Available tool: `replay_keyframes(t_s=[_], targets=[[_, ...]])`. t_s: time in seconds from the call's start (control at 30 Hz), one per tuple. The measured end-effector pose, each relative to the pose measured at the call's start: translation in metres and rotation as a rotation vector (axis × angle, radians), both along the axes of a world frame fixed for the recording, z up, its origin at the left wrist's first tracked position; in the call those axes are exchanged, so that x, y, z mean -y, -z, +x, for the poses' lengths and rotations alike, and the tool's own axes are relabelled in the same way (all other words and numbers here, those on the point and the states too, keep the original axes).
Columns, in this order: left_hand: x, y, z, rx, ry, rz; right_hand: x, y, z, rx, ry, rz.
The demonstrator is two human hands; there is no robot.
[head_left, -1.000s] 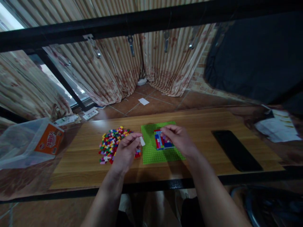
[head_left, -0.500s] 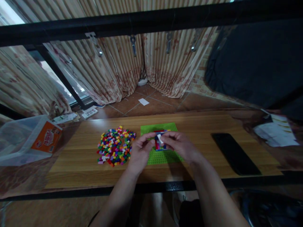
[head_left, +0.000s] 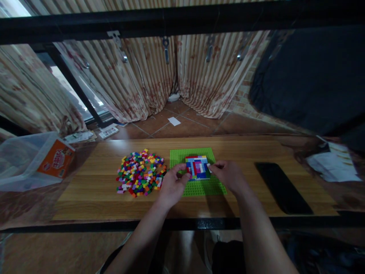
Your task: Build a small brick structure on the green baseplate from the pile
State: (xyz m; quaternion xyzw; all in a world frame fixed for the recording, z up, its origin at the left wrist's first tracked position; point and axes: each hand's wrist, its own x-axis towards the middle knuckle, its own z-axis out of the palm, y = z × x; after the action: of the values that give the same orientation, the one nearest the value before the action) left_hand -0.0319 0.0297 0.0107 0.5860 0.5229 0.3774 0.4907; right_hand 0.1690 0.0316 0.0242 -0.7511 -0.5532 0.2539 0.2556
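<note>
Since half a second ago, the right hand (head_left: 229, 175) has slid away from the left hand (head_left: 172, 186), and the white brick (head_left: 209, 167) has gone with it, from over the middle of the slab (head_left: 199, 167) to its right edge. The hands are now apart, one on either side of the slab. The right thumb and forefinger look pinched together on the brick (only a small part shows past the fingertips, so I can't tell how its studs face). The left thumb and forefinger are parted at the slab's left edge; I can't tell whether they press on it.

The slab, a patchwork of coloured bricks, sits on the green baseplate (head_left: 176, 154), which lies on the table (head_left: 242, 152) beside the loose bricks (head_left: 139, 173).

For handling the brick at this edge, I would brace the slab lightly from the left, so that a push from the right does not shift the baseplate. Keep the pinch high on the brick's sides, leaving the underside free, and square it to the neighbouring row before bearing down. Even pressure straight down should seat it better than a tilted shove, which could lift a neighbour.
</note>
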Motion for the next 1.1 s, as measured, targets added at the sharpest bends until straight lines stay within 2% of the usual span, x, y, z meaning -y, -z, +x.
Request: replay_keyframes(t_s=[0.2, 0.5, 0.73, 1.1], targets=[[0.0, 0.001, -0.001, -0.001, 0.025, -0.003, -0.002, 0.004, -0.001, 0.003, -0.023, 0.049], [0.0, -0.001, -0.001, -0.016, 0.042, 0.01, -0.003, 0.011, 0.002, -0.029, -0.041, 0.032], [0.002, -0.006, 0.0, 0.008, 0.033, -0.022, -0.008, 0.018, 0.004, -0.091, -0.023, 0.008], [0.003, -0.001, 0.0, -0.012, 0.034, -0.008, -0.011, 0.022, 0.005, -0.233, 0.006, -0.002]])
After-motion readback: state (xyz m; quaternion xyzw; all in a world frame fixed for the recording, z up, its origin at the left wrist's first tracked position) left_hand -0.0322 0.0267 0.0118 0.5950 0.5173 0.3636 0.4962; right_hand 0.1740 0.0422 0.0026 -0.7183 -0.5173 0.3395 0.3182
